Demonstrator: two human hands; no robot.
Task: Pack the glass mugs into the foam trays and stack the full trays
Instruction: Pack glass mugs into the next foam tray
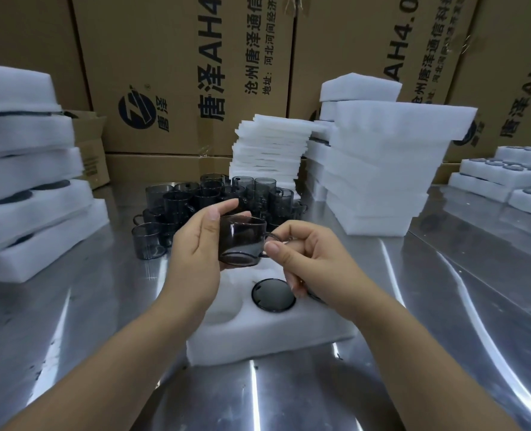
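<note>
A smoky grey glass mug (241,241) hangs above the white foam tray (267,334) in the middle of the steel table. My left hand (197,244) cups its body from the left. My right hand (304,253) pinches its handle from the right. One mug (273,294) sits sunk in a round pocket of the tray, seen from above. Another pocket (223,315) at the tray's left is empty. A cluster of several loose grey mugs (195,206) stands behind my hands.
A stack of full foam trays (30,181) rises at the left. Empty foam trays (379,169) and thin foam sheets (270,147) are piled at the back right. More filled trays (503,178) lie at the far right. Cardboard boxes (180,73) wall the back.
</note>
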